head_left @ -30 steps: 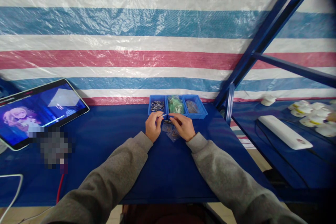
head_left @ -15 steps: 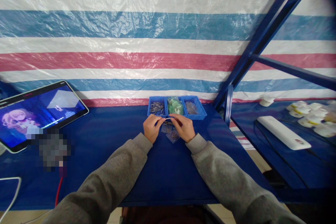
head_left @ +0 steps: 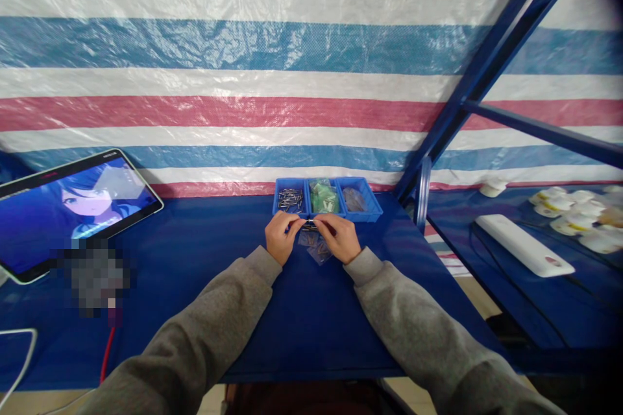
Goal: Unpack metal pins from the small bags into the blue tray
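Observation:
My left hand (head_left: pixel 282 236) and my right hand (head_left: pixel 341 236) face each other, both pinched closed on something small and thin between them, too small to name. Just beyond them stand three joined blue bins. The left bin (head_left: pixel 291 200) has many small metal pieces, the middle one a green bundle in clear plastic (head_left: pixel 324 196), and the right one clear bags (head_left: pixel 354 200). Below and between my hands, small clear bags (head_left: pixel 318 251) with thin pieces inside lie on the blue table (head_left: pixel 311 318). Some dark metal pieces are partly hidden between my fingers.
A lit tablet (head_left: pixel 82 207) leans at the left, with a blurred-out object (head_left: pixel 97 279) and a red cable (head_left: pixel 108 355) before it. On the right, past a blue metal frame (head_left: pixel 467 97), are a white power strip (head_left: pixel 525 245) and several white round parts (head_left: pixel 574 211).
The tablet's picture has changed. My hands keep nearly the same place and pinch, with the fingertips shifted very slightly.

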